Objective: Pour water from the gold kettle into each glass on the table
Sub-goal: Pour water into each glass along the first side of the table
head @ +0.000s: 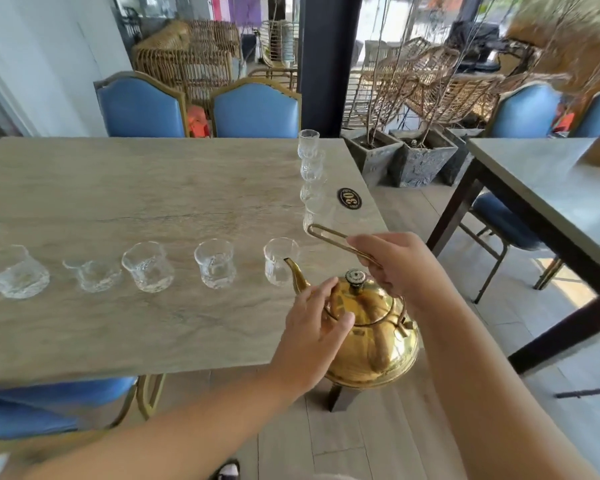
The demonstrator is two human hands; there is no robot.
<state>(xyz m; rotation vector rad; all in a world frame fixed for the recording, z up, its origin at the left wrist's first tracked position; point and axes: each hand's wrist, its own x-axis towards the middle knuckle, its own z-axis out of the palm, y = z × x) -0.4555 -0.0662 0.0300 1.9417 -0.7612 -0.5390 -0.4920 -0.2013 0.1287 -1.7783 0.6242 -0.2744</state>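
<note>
The gold kettle (pixel 371 337) stands at the near right corner of the stone-topped table (pixel 136 188), its spout toward the closest glass (pixel 280 259). My right hand (pixel 394 263) is shut on the kettle's thin wire handle, which is swung up over the lid. My left hand (pixel 314 329) rests open against the kettle's left shoulder, fingertips near the lid knob. Several clear glasses run in a row leftward along the near side, among them one (pixel 214 263) and another (pixel 148 266). A second line of glasses (pixel 310 164) runs away along the right edge.
A black oval number plate (pixel 350 198) lies near the table's right edge. Blue chairs (pixel 255 110) stand at the far side, and one (pixel 49 403) is tucked under the near edge. A second table (pixel 548 188) stands to the right, with grey planters (pixel 420 157) behind.
</note>
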